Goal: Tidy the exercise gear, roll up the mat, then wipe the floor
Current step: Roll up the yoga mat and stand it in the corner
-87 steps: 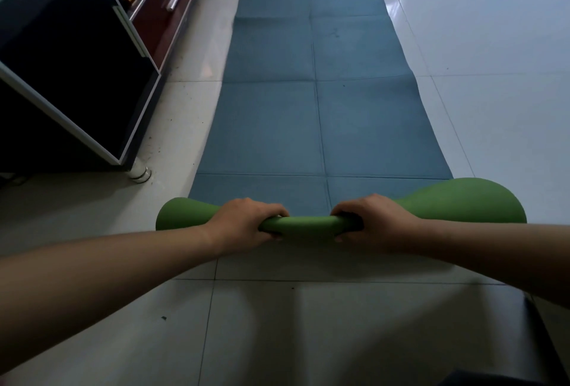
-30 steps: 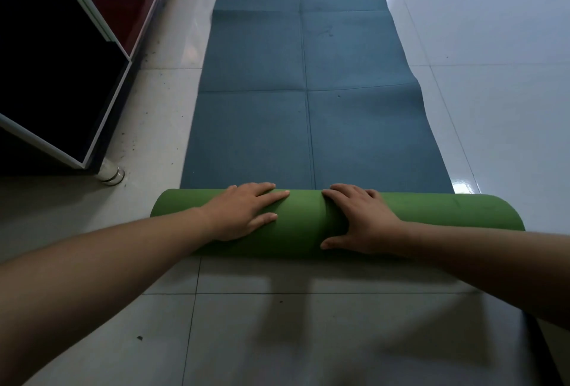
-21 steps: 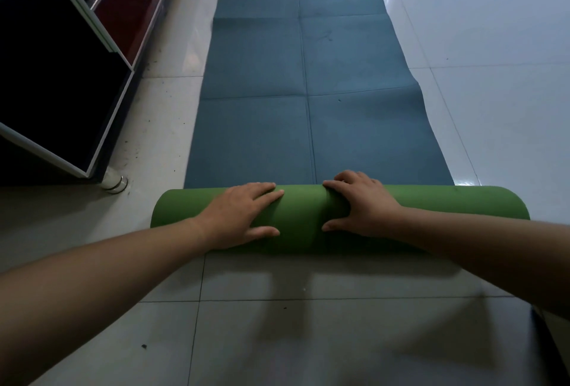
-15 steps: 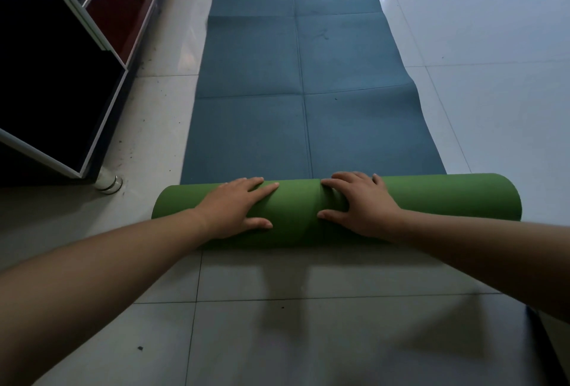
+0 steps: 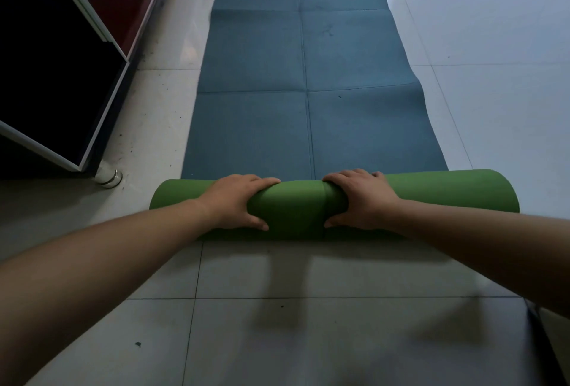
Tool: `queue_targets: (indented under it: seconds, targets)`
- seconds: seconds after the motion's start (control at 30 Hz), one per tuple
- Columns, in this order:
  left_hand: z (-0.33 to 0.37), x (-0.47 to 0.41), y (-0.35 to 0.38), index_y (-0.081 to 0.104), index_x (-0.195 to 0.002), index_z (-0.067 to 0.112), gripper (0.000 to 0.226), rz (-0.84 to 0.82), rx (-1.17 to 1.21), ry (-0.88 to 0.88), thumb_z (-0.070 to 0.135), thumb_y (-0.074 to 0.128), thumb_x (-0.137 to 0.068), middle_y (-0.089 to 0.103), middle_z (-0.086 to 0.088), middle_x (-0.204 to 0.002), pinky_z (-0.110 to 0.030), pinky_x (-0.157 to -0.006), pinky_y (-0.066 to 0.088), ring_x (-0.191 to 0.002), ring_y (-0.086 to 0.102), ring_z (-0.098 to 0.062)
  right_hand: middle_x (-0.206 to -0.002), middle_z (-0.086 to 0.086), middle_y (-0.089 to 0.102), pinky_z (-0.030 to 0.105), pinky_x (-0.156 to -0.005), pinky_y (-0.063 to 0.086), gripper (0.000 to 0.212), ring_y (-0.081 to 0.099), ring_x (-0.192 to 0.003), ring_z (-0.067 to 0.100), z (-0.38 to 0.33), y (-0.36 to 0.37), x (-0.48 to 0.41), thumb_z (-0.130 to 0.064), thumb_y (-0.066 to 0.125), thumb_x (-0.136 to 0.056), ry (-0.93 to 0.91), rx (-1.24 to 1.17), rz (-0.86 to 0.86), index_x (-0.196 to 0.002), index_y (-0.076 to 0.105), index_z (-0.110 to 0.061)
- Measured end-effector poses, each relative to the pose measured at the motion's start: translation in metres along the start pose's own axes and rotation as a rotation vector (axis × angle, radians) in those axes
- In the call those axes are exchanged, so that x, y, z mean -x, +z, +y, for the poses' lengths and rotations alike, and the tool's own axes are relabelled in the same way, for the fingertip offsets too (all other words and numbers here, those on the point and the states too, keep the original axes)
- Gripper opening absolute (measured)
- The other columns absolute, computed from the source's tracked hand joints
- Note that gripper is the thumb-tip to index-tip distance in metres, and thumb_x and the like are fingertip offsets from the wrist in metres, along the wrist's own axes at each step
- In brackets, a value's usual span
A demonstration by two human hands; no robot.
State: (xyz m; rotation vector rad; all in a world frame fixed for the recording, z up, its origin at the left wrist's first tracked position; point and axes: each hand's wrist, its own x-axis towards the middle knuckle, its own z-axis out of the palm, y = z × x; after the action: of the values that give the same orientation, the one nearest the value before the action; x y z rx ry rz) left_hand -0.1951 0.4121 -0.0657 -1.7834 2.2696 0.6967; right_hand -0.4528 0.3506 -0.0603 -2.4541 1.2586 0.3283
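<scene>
Mat roll (image 5: 296,210) has advanced, its left end near cabinet leg (image 5: 108,177).

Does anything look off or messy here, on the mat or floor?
The green roll of the mat looks uneven: pinched in the middle where the left hand and right hand grip it, fuller toward its right end. The flat part's right edge is wavy. Dark specks litter the floor, many beside the cabinet.

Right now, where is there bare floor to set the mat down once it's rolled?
Widest: the glossy tiles right of the blue mat. Also free: the near tiles between you and the green roll, with a few specks. Tight: the strip between the mat and the dark cabinet, where the cabinet foot stands.
</scene>
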Motion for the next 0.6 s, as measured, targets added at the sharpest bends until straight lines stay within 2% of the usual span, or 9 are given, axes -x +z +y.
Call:
queue_targets:
  seconds: [0.1, 0.43, 0.6]
  targets:
    - [-0.002, 0.001, 0.0, 0.024, -0.141, 0.044, 0.088, 0.032, 0.009, -0.012, 0.06, 0.07, -0.068, 0.051, 0.008, -0.132, -0.034, -0.096, 0.042, -0.118, 0.048, -0.018, -0.126, -0.008, 0.053, 0.042, -0.092, 0.036, 0.078, 0.045, -0.118, 0.02, 0.0, -0.002, 0.0, -0.067, 0.07, -0.062, 0.009, -0.001, 0.027, -0.128, 0.041, -0.037]
    - [0.004, 0.013, 0.002, 0.037, -0.134, 0.04, 0.064, 0.164, -0.017, 0.033, 0.052, 0.065, -0.077, 0.058, 0.009, -0.121, -0.036, -0.086, 0.046, -0.109, 0.054, -0.019, -0.115, -0.011, 0.061, 0.035, -0.081, 0.038, 0.06, 0.053, -0.109, 0.018, -0.002, -0.006, 0.015, -0.063, 0.068, -0.066, -0.032, -0.013, 0.13, -0.118, 0.05, -0.038]
    - [0.01, 0.023, -0.001, 0.044, -0.128, 0.039, 0.053, 0.218, -0.043, 0.043, 0.048, 0.063, -0.08, 0.061, 0.008, -0.115, -0.034, -0.08, 0.047, -0.104, 0.057, -0.019, -0.109, -0.013, 0.064, 0.031, -0.072, 0.033, 0.052, 0.056, -0.102, 0.018, -0.004, -0.008, 0.026, -0.061, 0.067, -0.069, -0.061, -0.023, 0.197, -0.113, 0.054, -0.038]
